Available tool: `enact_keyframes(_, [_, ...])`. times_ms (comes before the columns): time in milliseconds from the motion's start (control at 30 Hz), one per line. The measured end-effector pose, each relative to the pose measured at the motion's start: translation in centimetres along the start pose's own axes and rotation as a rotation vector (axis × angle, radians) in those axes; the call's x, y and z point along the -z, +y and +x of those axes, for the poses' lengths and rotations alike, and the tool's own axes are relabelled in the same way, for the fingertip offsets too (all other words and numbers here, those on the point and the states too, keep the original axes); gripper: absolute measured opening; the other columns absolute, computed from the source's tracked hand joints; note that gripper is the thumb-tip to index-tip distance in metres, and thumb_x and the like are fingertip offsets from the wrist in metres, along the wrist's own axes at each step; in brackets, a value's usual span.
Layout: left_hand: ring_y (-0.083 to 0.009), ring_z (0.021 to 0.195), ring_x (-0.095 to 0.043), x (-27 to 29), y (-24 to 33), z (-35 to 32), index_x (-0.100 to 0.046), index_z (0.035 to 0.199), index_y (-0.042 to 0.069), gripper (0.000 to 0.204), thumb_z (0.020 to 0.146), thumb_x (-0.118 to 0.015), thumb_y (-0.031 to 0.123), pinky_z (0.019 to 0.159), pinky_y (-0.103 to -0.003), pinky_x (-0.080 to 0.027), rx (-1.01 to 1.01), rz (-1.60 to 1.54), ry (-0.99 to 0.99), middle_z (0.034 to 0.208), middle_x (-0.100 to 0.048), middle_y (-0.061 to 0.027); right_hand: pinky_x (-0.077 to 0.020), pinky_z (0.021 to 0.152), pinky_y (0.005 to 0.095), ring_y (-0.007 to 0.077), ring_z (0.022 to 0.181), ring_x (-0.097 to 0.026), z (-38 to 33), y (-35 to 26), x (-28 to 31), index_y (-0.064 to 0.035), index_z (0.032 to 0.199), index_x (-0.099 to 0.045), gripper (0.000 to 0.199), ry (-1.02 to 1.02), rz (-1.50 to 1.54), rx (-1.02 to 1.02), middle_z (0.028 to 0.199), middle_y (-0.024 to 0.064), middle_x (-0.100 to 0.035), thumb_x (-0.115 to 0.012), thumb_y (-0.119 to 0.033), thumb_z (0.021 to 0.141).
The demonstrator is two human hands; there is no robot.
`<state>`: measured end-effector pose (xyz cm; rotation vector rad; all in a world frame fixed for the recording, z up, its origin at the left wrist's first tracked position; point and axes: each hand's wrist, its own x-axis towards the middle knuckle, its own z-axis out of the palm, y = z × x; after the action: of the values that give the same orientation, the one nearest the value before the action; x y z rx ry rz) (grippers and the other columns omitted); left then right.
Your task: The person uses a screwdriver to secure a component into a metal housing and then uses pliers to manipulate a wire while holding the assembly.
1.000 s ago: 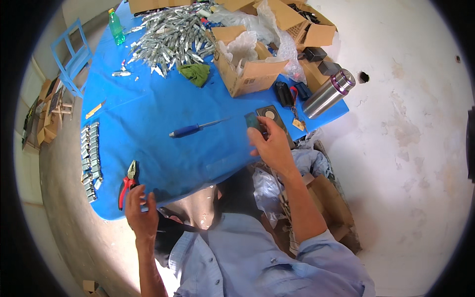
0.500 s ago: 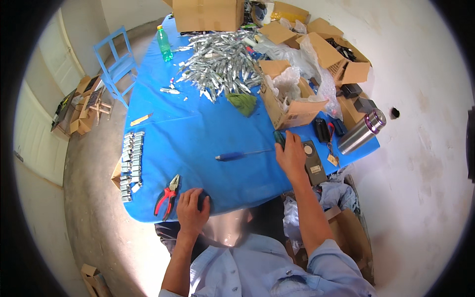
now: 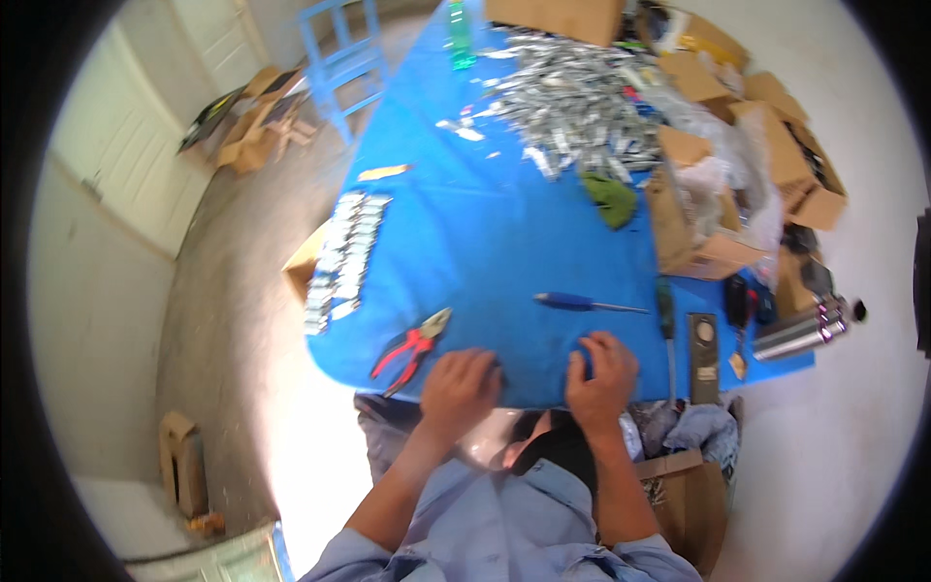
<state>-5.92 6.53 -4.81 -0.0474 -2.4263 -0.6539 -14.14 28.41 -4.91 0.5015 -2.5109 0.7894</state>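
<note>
My left hand rests on the blue cloth at the table's front edge, fingers slightly bent and holding nothing I can see. Just left of it lie red-and-black pliers. My right hand rests on the same edge, its thumb apart from the fingers, with dark blue cloth showing between. Beyond it lies a screwdriver with a blue handle, its shaft pointing right. Farther right, a screwdriver with a dark green handle points toward me. The picture is somewhat blurred.
Small metal parts stand in rows at the left edge, near an orange utility knife. A heap of silvery pieces covers the far side, by a green cloth. An open carton and steel flask are right.
My right hand has let go of the green-handled screwdriver and come back to the table's front edge. My left hand stays near the pliers. The whole view has shifted.
</note>
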Motion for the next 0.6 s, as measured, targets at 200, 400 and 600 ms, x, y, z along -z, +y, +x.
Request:
enact_keyframes(200, [-0.03,0.091,-0.07,-0.02,-0.18,-0.19,-0.07,0.108,0.005,0.029,0.08,-0.081,0.007,0.081,-0.039,-0.057,-0.008,-0.021,0.054,0.105,-0.073,-0.0104,-0.0457,0.102,0.0479,0.0335,0.111,-0.066,-0.02,-0.41,-0.15,-0.0033,0.106,-0.074,0.02,0.025,-0.024,0.013,0.118,0.0118,-0.07,-0.075,-0.01,0.087])
enact_keyframes(400, [-0.0301,0.088,-0.07,-0.09,-0.27,-0.14,-0.071,0.107,0.004,0.029,0.08,-0.081,0.007,0.077,-0.039,-0.057,-0.023,-0.022,0.059,0.105,-0.073,-0.0107,-0.0477,0.104,0.046,0.0338,0.113,-0.066,-0.11,-0.7,0.02,0.0001,0.106,-0.074,0.016,-0.001,-0.051,-0.012,0.12,0.0144,-0.071,-0.071,-0.009,0.093])
enact_keyframes(600, [-0.0299,0.087,-0.07,-0.11,-0.24,-0.06,-0.071,0.108,0.004,0.029,0.08,-0.081,0.007,0.076,-0.039,-0.057,-0.023,-0.031,0.062,0.107,-0.073,-0.0105,-0.0479,0.104,0.0454,0.0331,0.113,-0.067,-0.06,-0.62,-0.03,0.0002,0.104,-0.075,0.015,0.003,-0.064,-0.005,0.12,0.0145,-0.072,-0.071,-0.009,0.093])
